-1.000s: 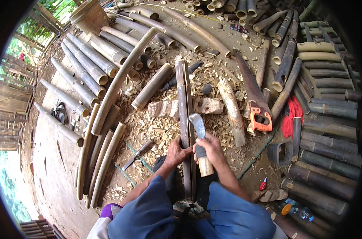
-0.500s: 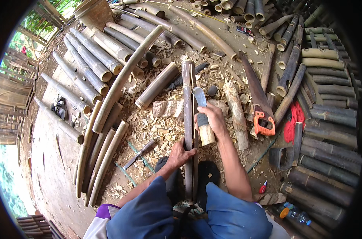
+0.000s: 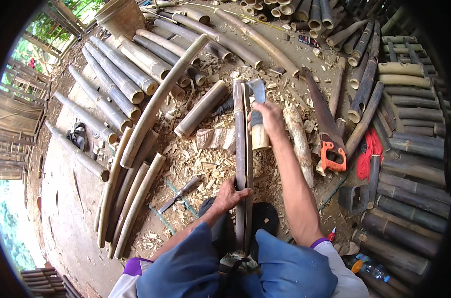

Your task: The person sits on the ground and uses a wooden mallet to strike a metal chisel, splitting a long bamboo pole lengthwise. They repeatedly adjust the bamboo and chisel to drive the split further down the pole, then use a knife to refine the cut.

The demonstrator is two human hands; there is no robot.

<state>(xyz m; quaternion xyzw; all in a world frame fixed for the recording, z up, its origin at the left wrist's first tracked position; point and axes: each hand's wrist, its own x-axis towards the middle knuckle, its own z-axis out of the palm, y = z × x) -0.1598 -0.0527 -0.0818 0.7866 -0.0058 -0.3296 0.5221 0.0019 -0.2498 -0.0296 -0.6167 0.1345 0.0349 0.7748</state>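
Note:
A long brown bamboo piece runs away from me between my knees, with a slit along its right side. My left hand is closed around its lower half, thumb laid across the top. My right hand is closed around the handle of a short knife with a pale wooden grip and dark wrapping. The knife's grey blade lies beside the far end of the bamboo, along its right edge. Whether the blade touches the bamboo I cannot tell.
Wood shavings cover the ground. A chisel lies to the left, an orange-handled saw to the right. Bamboo poles are spread on the far left, with more stacked on the right. A wooden block sits behind the bamboo piece.
My right hand and the knife have moved away from me, toward the far end of the bamboo. My left hand keeps its hold. The whole view has shifted slightly.

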